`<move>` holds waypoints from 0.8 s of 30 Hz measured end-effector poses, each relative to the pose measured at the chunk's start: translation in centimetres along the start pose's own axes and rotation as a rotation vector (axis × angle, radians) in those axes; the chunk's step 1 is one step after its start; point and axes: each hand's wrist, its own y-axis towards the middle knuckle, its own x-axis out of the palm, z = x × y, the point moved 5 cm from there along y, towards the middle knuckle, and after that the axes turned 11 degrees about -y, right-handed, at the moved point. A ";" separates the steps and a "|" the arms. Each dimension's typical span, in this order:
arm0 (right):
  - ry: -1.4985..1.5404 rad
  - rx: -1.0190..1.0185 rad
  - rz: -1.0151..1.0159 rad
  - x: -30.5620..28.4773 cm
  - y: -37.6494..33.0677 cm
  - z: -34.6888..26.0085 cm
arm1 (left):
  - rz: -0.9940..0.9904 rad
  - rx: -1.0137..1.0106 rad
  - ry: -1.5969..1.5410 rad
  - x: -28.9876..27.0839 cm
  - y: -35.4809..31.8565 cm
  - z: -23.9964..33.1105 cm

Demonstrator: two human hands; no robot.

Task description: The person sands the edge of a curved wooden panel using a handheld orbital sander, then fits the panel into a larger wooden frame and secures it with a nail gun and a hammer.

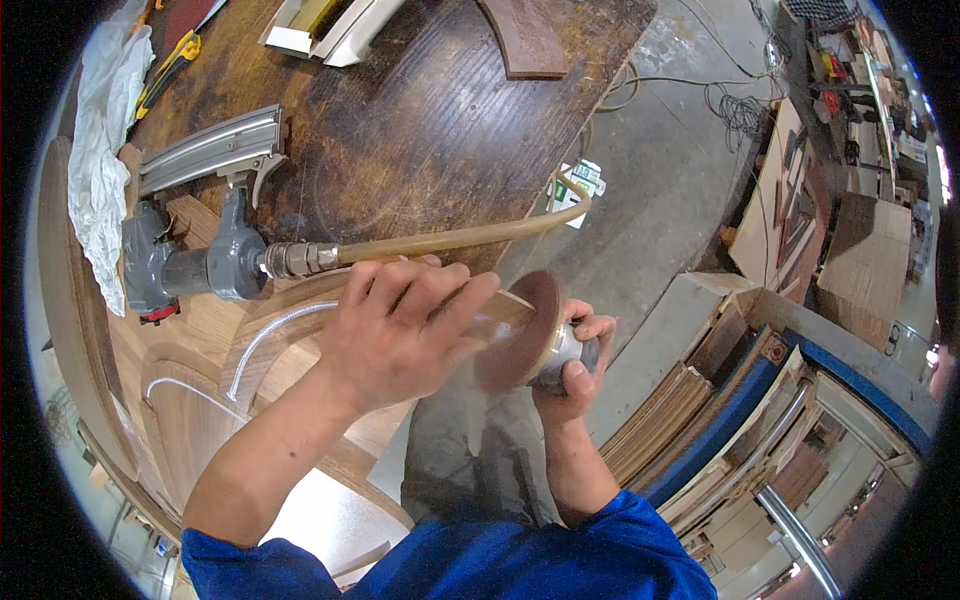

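My right hand (pixel 580 365) is wrapped round the silver, cylindrical body of a disc sander (pixel 553 362). Its round brown sanding disc (pixel 522 345) faces left, toward my other hand. The fingers of my left hand (pixel 405 325) are bent and pressed together over a light wooden piece (pixel 512 308), mostly hidden under them. The end of that piece overlaps the face of the disc; whether it touches is blurred. Beyond my left wrist, a grey air tool (pixel 205 258) lies on the wood, coupled to a yellowish hose (pixel 460 237).
Curved wooden parts (pixel 190 400) with white cord lie at the left. Metal rails (pixel 215 150), a yellow cutter (pixel 170 72), crumpled white plastic (pixel 98 170) and a brown curved piece (pixel 525 40) rest on the dark table (pixel 420 130). A bin of wood strips (pixel 665 420) stands at right.
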 end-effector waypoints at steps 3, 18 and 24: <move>-0.020 -0.007 0.033 0.6 0.2 -0.6 | 0.002 -0.003 -0.002 0.0 0.0 0.0; 0.049 -0.010 0.001 0.5 0.4 -0.5 | 0.005 0.016 0.020 0.0 0.0 0.0; -0.001 -0.033 -0.006 0.2 0.3 -0.3 | 0.011 0.013 0.008 0.0 0.1 0.0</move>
